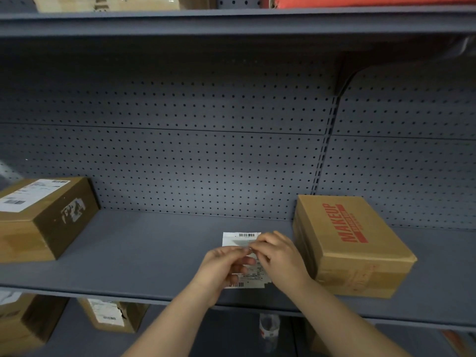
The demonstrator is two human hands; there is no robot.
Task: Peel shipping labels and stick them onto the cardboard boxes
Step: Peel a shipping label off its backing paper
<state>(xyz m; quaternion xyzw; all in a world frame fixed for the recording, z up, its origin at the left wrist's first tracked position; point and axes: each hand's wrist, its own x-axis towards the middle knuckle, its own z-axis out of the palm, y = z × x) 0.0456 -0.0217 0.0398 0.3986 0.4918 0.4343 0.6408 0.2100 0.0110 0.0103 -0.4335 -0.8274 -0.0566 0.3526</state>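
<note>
I see both hands, left hand [223, 264] and right hand [279, 253], pinching the label [240, 239], unpeeled, left of the bare MAKEUP box [353, 243]; the far-left box [41, 215] is labelled.

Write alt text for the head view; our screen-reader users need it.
Two hands, left hand and right hand, pinch a shipping label over a grey shelf. A labelled box sits left, a MAKEUP box right.

Two bare forearms enter from the near edge. Left hand [223, 264] and right hand [279, 256]: no gloves, no rings, no watch or wristband visible. No sleeves in view; arms uncovered up to frame edge. Nails short, unpainted.
</note>
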